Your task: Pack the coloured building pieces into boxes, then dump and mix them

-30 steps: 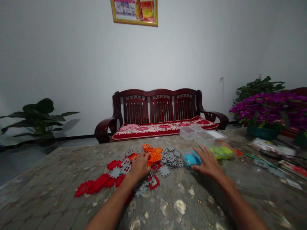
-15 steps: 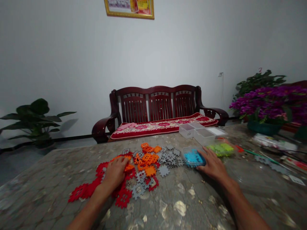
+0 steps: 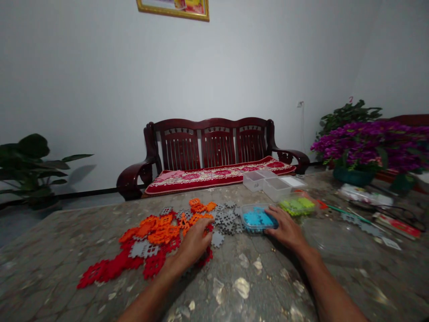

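1. Left hand [image 3: 196,237]: forearm enters from the bottom edge, slanting away and to the right; back of hand up, fingers bent forward and down over the pile of orange, notched, plate-like plastic pieces [image 3: 164,231], at its right part. Thumb lies along the near side. Whether the fingers grip a piece: cannot tell.
2. Right hand [image 3: 286,227]: forearm comes in from the lower right, slanting away and to the left. Thumb at the near side, fingers at the far side, grasping the right end of a clear, rectangular plastic tub with rounded corners [image 3: 253,231].
3. Tub: upright on the grey patterned table [image 3: 234,297], right of the loose grey notched plastic pieces [image 3: 227,220], open top facing up. Long axis runs roughly left to right. Flat light-blue plastic pieces [image 3: 256,218] lie inside.
4. Hidden: left fingertips not clearly seen; left hand and forearm cover part of the pile; right hand covers the tub's right end. Both forearms cut off below.
5. Red notched plastic pieces [image 3: 115,267]: overlapping strip, long axis diagonal, near-left to far-right.
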The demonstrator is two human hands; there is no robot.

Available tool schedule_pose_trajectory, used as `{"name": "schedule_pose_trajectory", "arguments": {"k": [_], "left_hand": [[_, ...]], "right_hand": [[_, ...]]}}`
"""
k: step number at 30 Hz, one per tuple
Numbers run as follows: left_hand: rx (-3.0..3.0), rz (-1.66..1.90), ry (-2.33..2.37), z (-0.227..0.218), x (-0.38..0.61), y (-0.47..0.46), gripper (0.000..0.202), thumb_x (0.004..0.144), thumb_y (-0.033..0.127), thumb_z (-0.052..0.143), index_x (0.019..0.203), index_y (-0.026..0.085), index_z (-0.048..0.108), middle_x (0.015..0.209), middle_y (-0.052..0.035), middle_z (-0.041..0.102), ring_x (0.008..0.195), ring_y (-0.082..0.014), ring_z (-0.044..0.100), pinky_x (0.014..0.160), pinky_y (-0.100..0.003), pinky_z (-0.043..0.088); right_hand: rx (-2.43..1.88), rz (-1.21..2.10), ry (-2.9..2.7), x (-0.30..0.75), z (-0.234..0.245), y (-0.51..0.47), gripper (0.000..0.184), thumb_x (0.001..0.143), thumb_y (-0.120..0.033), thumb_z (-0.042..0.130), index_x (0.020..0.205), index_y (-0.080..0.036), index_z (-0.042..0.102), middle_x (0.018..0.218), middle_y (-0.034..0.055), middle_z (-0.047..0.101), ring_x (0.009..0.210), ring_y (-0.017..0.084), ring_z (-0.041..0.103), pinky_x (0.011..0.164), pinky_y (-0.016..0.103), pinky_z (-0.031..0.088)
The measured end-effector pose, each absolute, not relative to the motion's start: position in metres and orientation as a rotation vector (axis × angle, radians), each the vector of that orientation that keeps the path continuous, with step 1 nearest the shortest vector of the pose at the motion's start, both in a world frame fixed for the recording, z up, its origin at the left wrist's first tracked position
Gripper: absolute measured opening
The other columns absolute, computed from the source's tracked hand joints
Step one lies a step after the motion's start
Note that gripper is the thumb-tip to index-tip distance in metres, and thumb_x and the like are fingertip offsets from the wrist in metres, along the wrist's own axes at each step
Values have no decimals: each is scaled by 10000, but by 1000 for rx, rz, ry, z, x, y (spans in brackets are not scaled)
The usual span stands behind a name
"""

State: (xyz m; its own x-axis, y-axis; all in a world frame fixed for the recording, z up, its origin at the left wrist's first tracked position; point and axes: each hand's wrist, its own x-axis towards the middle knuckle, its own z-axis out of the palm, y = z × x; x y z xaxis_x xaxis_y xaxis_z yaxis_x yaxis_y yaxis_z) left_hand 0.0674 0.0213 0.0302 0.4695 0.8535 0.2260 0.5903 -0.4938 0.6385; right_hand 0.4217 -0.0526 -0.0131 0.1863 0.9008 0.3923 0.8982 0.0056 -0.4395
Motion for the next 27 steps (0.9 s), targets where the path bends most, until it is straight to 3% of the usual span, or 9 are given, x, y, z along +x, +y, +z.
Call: {"name": "schedule_pose_trajectory", "arguments": {"k": [7,12,19,23,27], "left_hand": [[1662,876,1094,23,136,24,510,751,180,675,1261,173,672,1107,-83,766,988,-231,712,906,-306,520],[1493,926,1140,18,153,30,530,692,110,673,1220,153,680,883,-27,756,847,-201,694,760,-248,499],[1323,1039,1143,18,147,40,500,691,124,697,1191,111,692,748,10,690,713,-162,651,646,-223,467],[1253,1111,1102,36,128,46,515,717,180,721,1224,102,673,798,-21,713,704,-156,663,638,-225,495],[1158,1239,1020,50,105,50,513,727,203,751,1227,133,661,1044,-95,751,905,-182,710,781,-246,544]], "right_hand": [[-1574,162,-1599,408,-19,-52,717,638,-159,652,1352,-220,650,1474,139,575,1368,307,534,1130,512,441],[-1431,220,-1572,405,-18,-53,548,694,-133,599,1215,-228,739,1419,132,634,1328,296,581,995,466,558],[-1274,-12,-1712,393,-12,-58,249,893,-232,621,1078,-242,787,1126,105,783,1123,284,715,1009,526,570],[-1096,-251,-1805,368,-2,-61,289,960,-190,583,1198,-264,728,1098,96,782,1084,261,728,951,480,615],[-970,-479,-1832,332,5,-54,405,968,-109,538,1322,-279,636,1076,89,774,1081,248,726,929,452,630]]}}
